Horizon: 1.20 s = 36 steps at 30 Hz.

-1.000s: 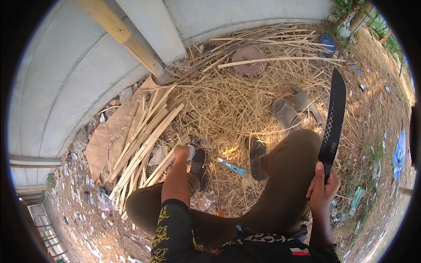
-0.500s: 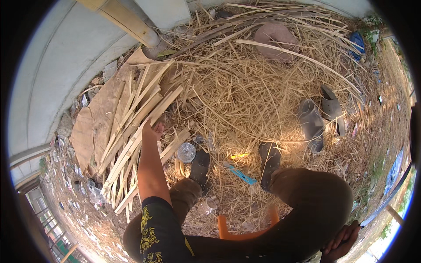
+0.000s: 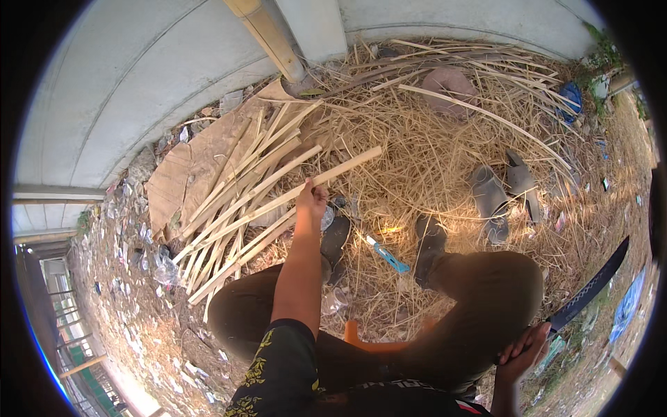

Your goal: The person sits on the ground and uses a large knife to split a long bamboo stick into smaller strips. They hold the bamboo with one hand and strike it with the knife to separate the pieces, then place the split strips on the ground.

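My left hand (image 3: 313,198) is closed around a long pale bamboo strip (image 3: 353,161), which it holds slanted above a stack of similar strips (image 3: 229,201). The strip's far end sticks out to the right over the shavings. Down at the right, my right hand (image 3: 526,351) grips the handle of a machete (image 3: 589,292). Its long dark blade points up and away to the right, beside my right knee and apart from the bamboo.
Cardboard (image 3: 170,177) lies under the strips. Bamboo shavings (image 3: 396,153) cover the ground ahead. A blue tool (image 3: 386,254) lies between my feet, an orange stool (image 3: 354,337) beneath me. Empty grey footwear (image 3: 490,201) stands right. A bamboo post (image 3: 267,38) and wall (image 3: 167,62) bound the far left.
My left hand has lifted a strip from the stack and moved it right. My right hand has come further into view, and the machete's blade has swung up into plain sight.
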Tool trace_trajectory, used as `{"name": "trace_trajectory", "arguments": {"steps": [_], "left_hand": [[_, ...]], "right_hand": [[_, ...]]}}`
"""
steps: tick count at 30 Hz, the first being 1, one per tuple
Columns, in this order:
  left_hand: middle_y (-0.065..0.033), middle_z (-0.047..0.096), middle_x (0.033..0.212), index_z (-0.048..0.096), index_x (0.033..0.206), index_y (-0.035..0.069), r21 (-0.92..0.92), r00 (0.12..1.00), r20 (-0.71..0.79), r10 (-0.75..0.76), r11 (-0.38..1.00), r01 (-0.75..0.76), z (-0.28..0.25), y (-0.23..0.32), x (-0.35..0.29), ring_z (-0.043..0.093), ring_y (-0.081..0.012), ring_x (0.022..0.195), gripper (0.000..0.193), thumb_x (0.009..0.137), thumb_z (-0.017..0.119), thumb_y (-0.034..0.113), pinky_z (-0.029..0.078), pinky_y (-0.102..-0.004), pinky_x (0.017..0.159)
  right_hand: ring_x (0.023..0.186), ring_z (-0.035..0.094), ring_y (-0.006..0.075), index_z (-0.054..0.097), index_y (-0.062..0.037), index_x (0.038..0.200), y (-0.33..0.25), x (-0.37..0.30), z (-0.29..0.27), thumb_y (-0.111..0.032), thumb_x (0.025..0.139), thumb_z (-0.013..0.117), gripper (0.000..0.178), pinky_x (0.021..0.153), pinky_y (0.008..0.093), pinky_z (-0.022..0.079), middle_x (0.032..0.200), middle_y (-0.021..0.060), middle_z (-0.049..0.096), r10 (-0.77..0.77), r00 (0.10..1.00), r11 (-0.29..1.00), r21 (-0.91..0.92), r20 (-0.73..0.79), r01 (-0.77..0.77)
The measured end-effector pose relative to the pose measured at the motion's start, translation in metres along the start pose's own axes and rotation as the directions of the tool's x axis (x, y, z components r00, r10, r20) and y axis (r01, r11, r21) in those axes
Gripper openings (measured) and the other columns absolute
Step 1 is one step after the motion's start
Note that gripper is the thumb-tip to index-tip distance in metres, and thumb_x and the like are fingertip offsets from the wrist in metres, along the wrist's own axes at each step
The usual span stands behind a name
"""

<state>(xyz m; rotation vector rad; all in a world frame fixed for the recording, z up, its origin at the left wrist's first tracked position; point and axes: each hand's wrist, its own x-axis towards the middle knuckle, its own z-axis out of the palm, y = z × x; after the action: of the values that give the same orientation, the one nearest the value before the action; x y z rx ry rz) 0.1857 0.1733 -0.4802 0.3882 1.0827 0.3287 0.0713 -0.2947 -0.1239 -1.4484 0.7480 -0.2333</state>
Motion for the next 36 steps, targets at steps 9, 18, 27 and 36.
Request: {"name": "trace_trajectory", "arguments": {"steps": [9,18,27,36], "left_hand": [[0.0039,0.054,0.085,0.059,0.099,0.011,0.067,0.893,0.441,-0.084,0.996,0.06,0.04,-0.119,-0.224,0.054,-0.0091,0.072,0.018,0.095,0.066,0.028,0.048,-0.0262,0.063],[0.0035,0.055,0.076,0.06,0.088,0.013,0.214,0.687,0.681,-0.254,0.966,0.145,0.092,-0.116,-0.403,0.053,-0.0087,0.07,0.017,0.093,0.069,0.026,0.045,-0.0277,0.063],[-0.0039,0.061,0.094,0.062,0.104,0.002,0.5,0.404,0.8,-0.443,0.865,-0.043,0.032,-0.071,-0.476,0.058,-0.0134,0.085,0.021,0.094,0.062,0.021,0.049,-0.029,0.077],[-0.0075,0.06,0.083,0.061,0.093,-0.003,0.71,0.53,0.69,-0.493,0.601,-0.366,-0.017,-0.023,-0.439,0.057,-0.0161,0.076,0.023,0.087,0.062,0.02,0.046,-0.0313,0.078]], "right_hand": [[0.029,0.037,0.0103,0.038,-0.0112,0.072,0.012,0.001,-0.031,-0.04,0.102,0.05,0.043,0.029,0.025,0.034,0.046,-0.0005,0.036,-0.197,0.976,0.972,0.153,0.098,0.181],[0.032,0.038,0.0108,0.042,-0.0117,0.072,0.021,0.005,-0.056,-0.039,0.1,0.055,0.042,0.032,0.0251,0.036,0.049,0.0001,0.038,-0.277,0.961,0.895,0.364,-0.001,0.258],[0.034,0.041,0.0122,0.041,-0.0107,0.072,0.028,0.012,-0.058,-0.04,0.098,0.059,0.043,0.035,0.0278,0.039,0.051,0.0007,0.039,-0.309,0.946,0.871,0.429,0.098,0.24],[0.035,0.043,0.0132,0.041,-0.0105,0.067,0.032,0.015,-0.055,-0.039,0.098,0.058,0.045,0.036,0.0293,0.041,0.05,0.0011,0.04,-0.336,0.935,0.855,0.452,0.113,0.253]]}}
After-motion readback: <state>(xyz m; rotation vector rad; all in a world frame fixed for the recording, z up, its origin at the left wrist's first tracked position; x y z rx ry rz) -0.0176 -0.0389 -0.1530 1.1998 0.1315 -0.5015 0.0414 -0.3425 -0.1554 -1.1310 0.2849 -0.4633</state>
